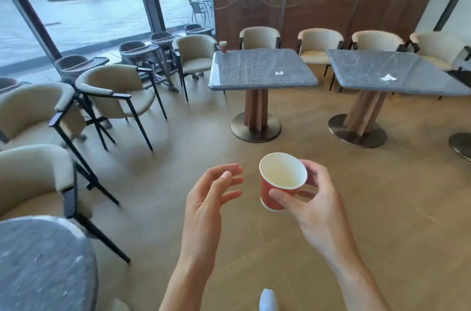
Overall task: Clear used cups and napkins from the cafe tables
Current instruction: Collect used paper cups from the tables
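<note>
Grey stone tables (262, 68) and cream chairs (117, 89) stand on a tan floor (382, 183), with open floor between them and the person. The right hand (313, 206) pinches an empty red paper cup (276, 183), tilted, by its wall; the left hand (211, 198) hangs relaxed beside it, while a crumpled napkin (279, 73) and another cup (223, 47) sit on the nearer square table

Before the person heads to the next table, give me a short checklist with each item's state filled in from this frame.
1. Right hand has a firm hold on the red paper cup: ok, thumb and fingers wrap its wall.
2. Held cup has no liquid to spill: ok, its inside looks dry.
3. Left hand free for another item: ok, fingers relaxed, holding nothing.
4. Left square table cleared: not ok, a small cup at its far corner and a crumpled napkin remain.
5. Right square table cleared: not ok, a second napkin lies on it.
6. Whether the far cup is empty: cannot tell.
</note>
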